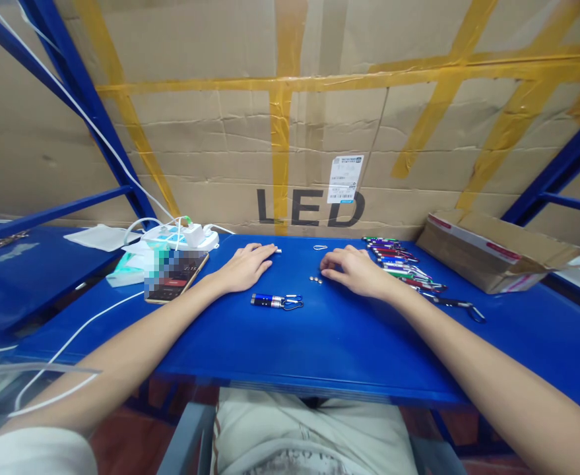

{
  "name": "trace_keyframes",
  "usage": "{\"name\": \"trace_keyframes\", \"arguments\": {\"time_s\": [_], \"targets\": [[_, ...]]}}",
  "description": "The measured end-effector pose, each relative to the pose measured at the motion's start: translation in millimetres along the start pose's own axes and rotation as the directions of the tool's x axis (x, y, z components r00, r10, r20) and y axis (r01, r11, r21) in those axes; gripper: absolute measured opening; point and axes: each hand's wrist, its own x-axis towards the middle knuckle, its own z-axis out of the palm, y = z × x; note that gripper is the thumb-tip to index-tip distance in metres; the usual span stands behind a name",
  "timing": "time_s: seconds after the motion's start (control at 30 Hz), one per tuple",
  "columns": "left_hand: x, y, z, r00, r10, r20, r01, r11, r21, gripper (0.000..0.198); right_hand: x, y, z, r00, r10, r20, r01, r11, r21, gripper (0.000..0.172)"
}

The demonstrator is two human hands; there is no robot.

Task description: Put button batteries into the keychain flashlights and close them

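My left hand [246, 267] lies flat on the blue table with its fingers stretched out. A small silver piece [278, 251], perhaps a cap, sits at its fingertips. My right hand [352, 269] rests on the table with loosely bent fingers, and nothing shows in them. Just left of its fingertips are several button cells [315, 280]. Beyond them lies a small silver carabiner clip [320, 247]. Nearer to me, between the hands, a blue mini flashlight [267, 301] lies on its side with a blue carabiner [293, 302] at its right end.
Several colored flashlights with carabiners [393, 260] lie in a row at right, a black one [451, 302] nearest. Behind them stands an open cardboard box [487, 257]. At left are a phone [178, 280], a tissue pack [131, 264], and a power strip [171, 234] with white cables.
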Motion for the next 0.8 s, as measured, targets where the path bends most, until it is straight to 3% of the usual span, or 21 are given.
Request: {"name": "trace_keyframes", "arguments": {"time_s": [0.4, 0.63, 0.8], "targets": [[5.4, -11.2, -0.5, 0.993, -0.037, -0.110, 0.054, 0.986, 0.158, 0.034, -3.0, -9.3, -0.3, 0.996, -0.054, 0.066, 0.053, 0.999, 0.005, 0.016], [3.6, -9.3, -2.6, 0.989, -0.030, -0.146, 0.050, 0.989, 0.136, 0.025, -2.5, -10.3, -0.1, 0.994, -0.065, 0.082, 0.065, 0.998, 0.002, 0.009], [1.0, -2.7, -4.8, 0.978, -0.001, -0.209, 0.003, 1.000, 0.010, 0.022, -2.6, -11.2, 0.6, 0.995, -0.053, 0.087, 0.053, 0.999, 0.003, 0.007]]}}
